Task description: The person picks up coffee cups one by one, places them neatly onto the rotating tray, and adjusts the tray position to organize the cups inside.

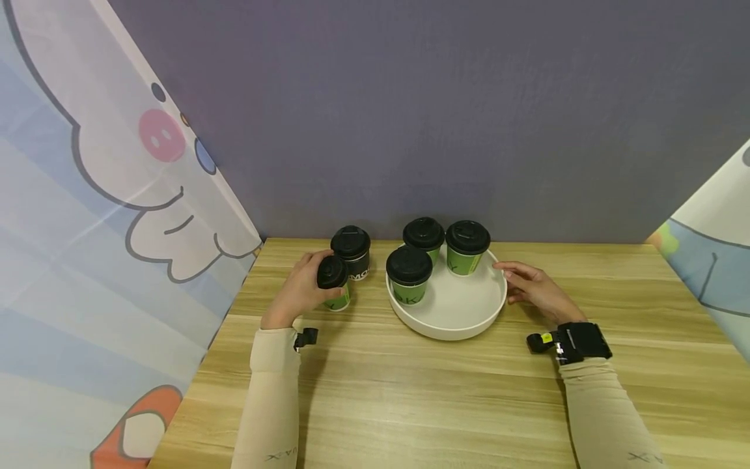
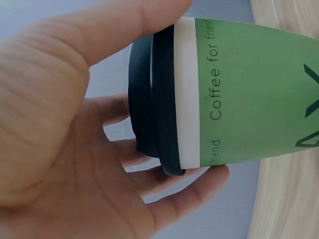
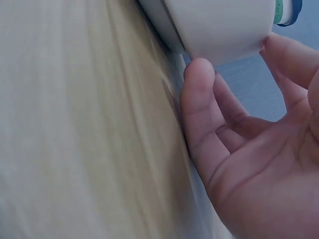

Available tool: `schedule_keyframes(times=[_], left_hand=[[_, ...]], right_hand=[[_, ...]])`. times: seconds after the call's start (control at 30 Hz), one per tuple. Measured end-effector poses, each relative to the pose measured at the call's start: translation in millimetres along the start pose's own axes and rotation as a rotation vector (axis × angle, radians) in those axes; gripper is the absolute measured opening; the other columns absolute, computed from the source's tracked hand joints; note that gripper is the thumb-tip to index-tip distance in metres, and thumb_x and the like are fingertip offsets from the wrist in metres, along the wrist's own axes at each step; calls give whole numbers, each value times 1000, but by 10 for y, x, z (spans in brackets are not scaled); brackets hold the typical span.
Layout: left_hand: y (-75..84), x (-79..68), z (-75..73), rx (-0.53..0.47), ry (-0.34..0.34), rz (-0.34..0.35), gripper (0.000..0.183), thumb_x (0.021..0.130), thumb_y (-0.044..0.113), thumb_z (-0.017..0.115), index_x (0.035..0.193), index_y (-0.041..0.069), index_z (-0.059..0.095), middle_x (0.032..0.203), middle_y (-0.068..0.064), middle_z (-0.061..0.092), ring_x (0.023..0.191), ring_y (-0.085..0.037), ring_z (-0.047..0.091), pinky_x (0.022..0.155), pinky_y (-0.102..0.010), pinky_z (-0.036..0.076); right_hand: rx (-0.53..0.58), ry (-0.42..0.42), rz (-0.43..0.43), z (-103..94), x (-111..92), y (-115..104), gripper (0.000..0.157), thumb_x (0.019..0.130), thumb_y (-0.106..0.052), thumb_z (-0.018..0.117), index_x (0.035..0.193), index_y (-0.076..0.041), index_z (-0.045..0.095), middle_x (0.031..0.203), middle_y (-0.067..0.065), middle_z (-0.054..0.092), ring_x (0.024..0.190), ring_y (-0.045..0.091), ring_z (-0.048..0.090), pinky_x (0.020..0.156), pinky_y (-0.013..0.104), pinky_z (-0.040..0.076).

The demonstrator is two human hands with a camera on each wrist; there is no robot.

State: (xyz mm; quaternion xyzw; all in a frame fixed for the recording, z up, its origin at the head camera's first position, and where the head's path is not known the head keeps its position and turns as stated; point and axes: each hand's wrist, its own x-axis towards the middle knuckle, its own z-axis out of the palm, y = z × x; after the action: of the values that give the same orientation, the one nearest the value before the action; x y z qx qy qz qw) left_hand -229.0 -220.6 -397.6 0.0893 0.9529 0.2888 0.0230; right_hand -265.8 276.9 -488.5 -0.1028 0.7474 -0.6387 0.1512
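Head: tray (image 1: 459, 303) between hands (image 1: 300, 292) (image 1: 538, 292), green cup (image 1: 332, 273) in left.

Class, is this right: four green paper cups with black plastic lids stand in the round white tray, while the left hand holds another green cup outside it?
No: the head view shows three, not four, green paper cups with black plastic lids in the round white tray; the left hand does hold another green cup outside it.

Left grip (image 1: 299, 286) curled, right grip (image 1: 540, 292) half-bent — both forearms (image 1: 269, 397) outstretched, well apart
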Motion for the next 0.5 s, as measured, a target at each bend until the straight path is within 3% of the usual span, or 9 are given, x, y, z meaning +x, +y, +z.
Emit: schedule_keyframes(times=[0.27, 0.5], left_hand=[[34, 34, 17, 10, 22, 17, 88, 83, 34, 86, 156, 12, 41, 155, -21, 44, 138, -44, 47, 109, -61, 43], [67, 5, 29, 17, 37, 32, 88, 83, 38, 86, 156, 15, 43, 153, -20, 46, 135, -42, 52, 108, -59, 45]], right_hand=[[45, 3, 5, -59, -35, -14, 48, 107, -27, 56, 149, -7, 50, 135, -12, 56, 107, 3, 68, 86, 26, 60], [63, -24, -5, -52, -39, 16, 55, 107, -22, 56, 156, -6, 39, 136, -6, 57, 112, 4, 67, 90, 28, 59]])
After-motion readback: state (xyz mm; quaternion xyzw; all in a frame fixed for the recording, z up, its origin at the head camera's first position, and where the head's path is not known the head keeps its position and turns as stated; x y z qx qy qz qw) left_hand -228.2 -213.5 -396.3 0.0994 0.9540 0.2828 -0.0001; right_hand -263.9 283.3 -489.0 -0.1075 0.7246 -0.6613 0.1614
